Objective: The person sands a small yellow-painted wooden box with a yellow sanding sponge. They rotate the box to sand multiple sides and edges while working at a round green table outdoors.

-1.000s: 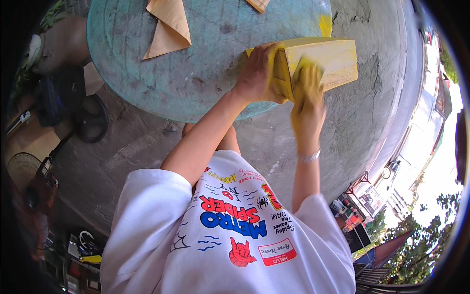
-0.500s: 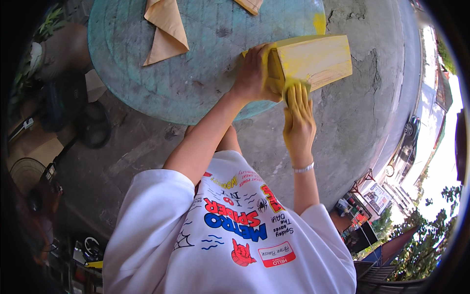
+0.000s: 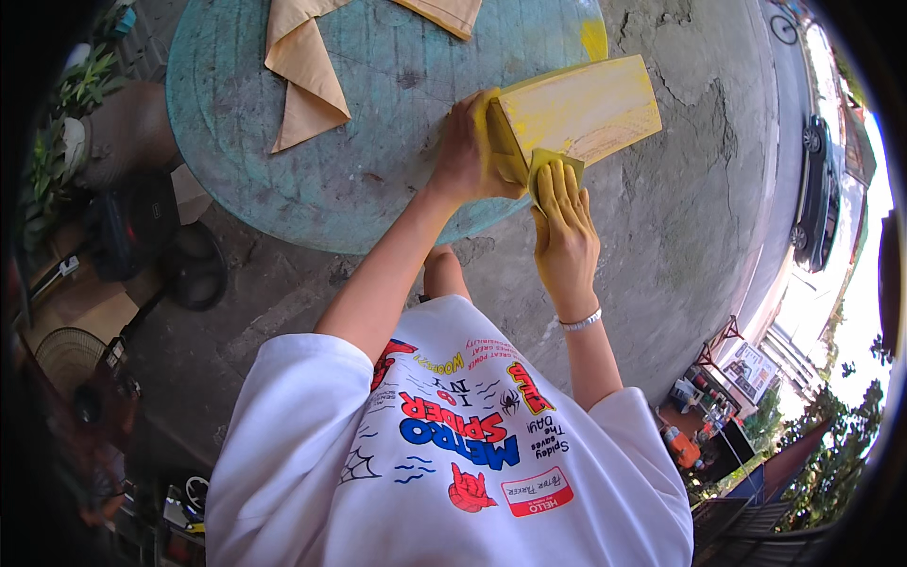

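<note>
A wooden box (image 3: 586, 109) with worn yellow paint stands tilted at the right edge of a round, blue-green table (image 3: 378, 180). My left hand (image 3: 463, 156) grips its near left end, fingers wrapped over the top edge and thumb low. My right hand (image 3: 565, 227), dusted yellow, presses a yellowish piece of sandpaper (image 3: 570, 163) against the box's near lower edge. Its fingers lie long and close together over the sheet, which pokes out past the fingertips. A pale bracelet circles that wrist.
A folded tan cloth (image 3: 312, 94) lies on the table's left part, and another tan piece (image 3: 452, 13) lies at its far edge. Cracked concrete (image 3: 680, 180) surrounds the table. To the left stand a fan (image 3: 71, 352) and a plant (image 3: 80, 85). A dark car (image 3: 817, 194) is far right.
My right hand has slid slightly toward me along the box's edge with the sandpaper. My left hand keeps its grip on the box. The whole view has shifted a little.
</note>
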A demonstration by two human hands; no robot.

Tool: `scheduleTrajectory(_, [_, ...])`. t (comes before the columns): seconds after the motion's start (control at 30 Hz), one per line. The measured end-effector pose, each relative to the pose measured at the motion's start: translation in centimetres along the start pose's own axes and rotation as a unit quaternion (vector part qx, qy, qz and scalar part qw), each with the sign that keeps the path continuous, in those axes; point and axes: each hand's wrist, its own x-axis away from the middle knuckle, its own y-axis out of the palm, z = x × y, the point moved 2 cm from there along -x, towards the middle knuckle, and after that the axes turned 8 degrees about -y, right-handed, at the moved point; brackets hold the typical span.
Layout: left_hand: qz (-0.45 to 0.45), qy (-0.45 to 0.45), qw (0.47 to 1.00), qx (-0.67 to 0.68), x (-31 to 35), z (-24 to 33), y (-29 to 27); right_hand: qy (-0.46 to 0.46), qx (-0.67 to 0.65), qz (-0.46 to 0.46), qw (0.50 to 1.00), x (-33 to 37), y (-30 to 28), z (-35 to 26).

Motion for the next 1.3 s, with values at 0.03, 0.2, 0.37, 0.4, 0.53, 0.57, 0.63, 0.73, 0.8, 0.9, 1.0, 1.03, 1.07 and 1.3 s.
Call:
scheduleTrajectory(0.03, [-0.009,0.000,1.000,0.000,-0.1,0.4,-0.1,-0.012,-0.012,0.017,1.000,-1.2,0.1,-0.4])
scheduleTrajectory(0.2, [-0.161,-0.056,0.985,0.005,-1.5,1.1,0.1,-0.041,-0.078,0.089,0.992,-10.3,2.1,-1.1])
scheduleTrajectory(0.37, [0.098,0.004,0.995,0.010,-0.6,1.5,-0.6,-0.003,-0.056,0.012,0.998,0.3,0.1,-0.9])
scheduleTrajectory(0.4, [0.099,0.004,0.995,0.012,-0.7,1.8,-0.4,0.014,-0.048,0.002,0.999,1.3,-0.2,-0.6])
scheduleTrajectory(0.53, [-0.080,-0.004,0.996,-0.047,-0.8,0.5,0.2,-0.019,-0.067,0.043,0.997,-7.0,1.3,-1.1])
scheduleTrajectory(0.57, [-0.132,-0.026,0.990,-0.039,-0.8,0.3,0.5,-0.021,-0.089,0.052,0.994,-9.2,1.7,-1.2])
scheduleTrajectory(0.63, [-0.159,-0.072,0.985,0.016,-1.4,0.0,0.4,-0.028,-0.103,0.052,0.993,-9.2,1.7,-1.2])
scheduleTrajectory(0.73, [-0.047,-0.008,0.998,-0.044,-0.1,-1.5,0.5,-0.036,-0.059,0.031,0.997,-2.7,0.7,-0.2])
scheduleTrajectory(0.8, [-0.005,0.021,0.998,-0.051,0.1,-0.3,0.3,-0.019,-0.014,0.032,0.999,0.6,0.1,2.8])
scheduleTrajectory(0.9, [-0.031,0.057,0.994,-0.084,-0.6,1.6,0.0,0.093,0.011,0.112,0.989,-2.1,0.1,12.2])
scheduleTrajectory(1.0, [-0.020,0.039,0.997,-0.059,0.4,0.8,0.1,0.175,-0.017,0.079,0.981,-2.9,0.6,10.3])
scheduleTrajectory(1.03, [-0.004,0.023,0.999,-0.039,0.4,0.1,0.1,0.183,-0.025,0.069,0.980,-2.9,0.9,8.1])
scheduleTrajectory(1.07, [-0.006,0.005,0.999,-0.038,0.4,0.0,0.4,0.053,0.038,0.118,0.991,-1.7,1.2,4.5])
scheduleTrajectory(1.3, [-0.038,0.030,0.997,-0.062,0.2,0.0,0.6,0.196,-0.003,0.110,0.974,-4.0,0.5,12.9])
